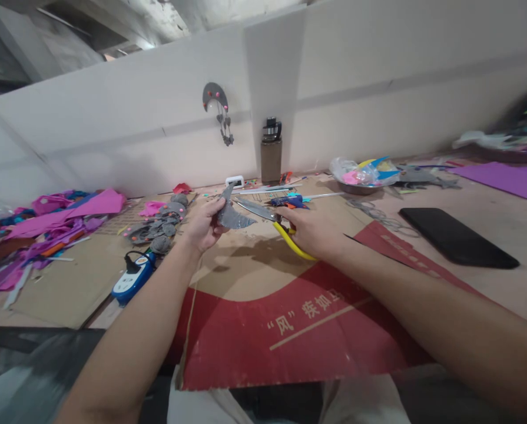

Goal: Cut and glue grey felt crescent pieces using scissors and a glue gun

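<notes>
My left hand [205, 226] is closed on a grey felt crescent [234, 217] with pointed ends, held up above the cardboard. In my right hand [310, 231] is a pair of scissors [295, 242] with yellow handles. Their metal blades point left towards the felt crescent, close to its inner curve. Whether the blades touch the felt, I cannot tell. Beneath both hands lies a flattened cardboard sheet [263, 338], brown with a red printed part. A blue glue gun [289, 201] rests just beyond the scissors.
Grey felt pieces [159, 227] and a blue-white power strip [133, 279] lie left, near pink felt [73, 215]. A bottle [271, 154] stands against the wall beneath a hanging crescent ornament [216, 97]. Rightward are a filled bowl [363, 187], a black phone [457, 237] and purple felt [506, 178].
</notes>
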The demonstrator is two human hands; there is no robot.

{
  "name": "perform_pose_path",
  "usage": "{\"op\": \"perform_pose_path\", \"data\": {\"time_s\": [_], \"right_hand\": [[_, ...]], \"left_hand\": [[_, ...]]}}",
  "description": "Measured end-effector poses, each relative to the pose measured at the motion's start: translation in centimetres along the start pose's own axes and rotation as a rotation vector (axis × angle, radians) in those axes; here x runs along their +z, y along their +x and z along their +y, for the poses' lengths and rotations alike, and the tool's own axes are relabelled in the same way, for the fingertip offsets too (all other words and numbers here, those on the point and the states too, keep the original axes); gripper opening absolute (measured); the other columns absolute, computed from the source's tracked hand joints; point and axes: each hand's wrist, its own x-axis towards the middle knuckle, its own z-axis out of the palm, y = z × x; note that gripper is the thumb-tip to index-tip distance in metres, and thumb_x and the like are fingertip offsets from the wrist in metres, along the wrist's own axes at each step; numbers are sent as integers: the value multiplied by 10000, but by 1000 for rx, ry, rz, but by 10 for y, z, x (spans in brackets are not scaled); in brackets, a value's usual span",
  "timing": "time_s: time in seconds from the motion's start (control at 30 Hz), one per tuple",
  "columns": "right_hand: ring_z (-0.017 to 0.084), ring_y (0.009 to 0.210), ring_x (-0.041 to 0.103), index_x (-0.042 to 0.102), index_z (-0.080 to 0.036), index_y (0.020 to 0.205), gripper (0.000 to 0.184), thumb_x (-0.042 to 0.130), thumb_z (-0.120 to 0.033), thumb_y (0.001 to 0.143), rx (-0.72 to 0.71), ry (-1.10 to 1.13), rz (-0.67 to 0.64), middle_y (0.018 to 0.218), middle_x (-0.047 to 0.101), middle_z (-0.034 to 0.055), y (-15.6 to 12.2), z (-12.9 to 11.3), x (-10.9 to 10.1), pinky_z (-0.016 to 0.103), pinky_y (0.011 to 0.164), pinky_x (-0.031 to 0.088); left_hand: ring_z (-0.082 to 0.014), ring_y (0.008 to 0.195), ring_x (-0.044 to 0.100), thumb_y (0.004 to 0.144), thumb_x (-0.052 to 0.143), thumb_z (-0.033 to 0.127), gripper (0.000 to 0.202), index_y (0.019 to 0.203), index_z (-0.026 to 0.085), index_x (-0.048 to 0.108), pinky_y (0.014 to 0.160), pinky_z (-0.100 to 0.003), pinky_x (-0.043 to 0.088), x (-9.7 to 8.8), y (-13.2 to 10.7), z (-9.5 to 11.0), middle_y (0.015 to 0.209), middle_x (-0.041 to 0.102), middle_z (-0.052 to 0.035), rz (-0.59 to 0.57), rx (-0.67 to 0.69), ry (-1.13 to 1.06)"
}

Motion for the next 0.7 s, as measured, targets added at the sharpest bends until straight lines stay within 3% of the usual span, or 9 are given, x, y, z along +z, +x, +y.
{"op": "perform_pose_path", "data": {"time_s": [0.17, 0.37, 0.7], "right_hand": [[209, 848, 591, 529, -214, 1263, 401, 475, -258, 868, -54, -92, 30, 981, 659, 96, -1, 1, 3, 271, 705, 362], [213, 824, 588, 524, -230, 1257, 383, 456, -280, 883, -59, -180, 35, 947, 654, 86, -1, -1, 2, 281, 691, 342], [188, 717, 577, 547, -201, 1219, 356, 422, -236, 888, -69, -176, 6, 898, 668, 83, -3, -4, 1, 279, 627, 296]], "left_hand": [[-43, 396, 437, 683, 727, 248, 210, 796, 144, 583, 282, -119, 216, 2, -3, -3, 588, 535, 37, -68, -24, 11], [-27, 376, 376, 681, 752, 283, 242, 746, 139, 569, 288, -108, 222, 5, -6, -3, 528, 461, 60, -105, 4, 50], [-27, 379, 382, 677, 758, 298, 256, 741, 137, 569, 289, -113, 225, 4, -6, -4, 561, 510, 41, -119, 32, 79]]}}
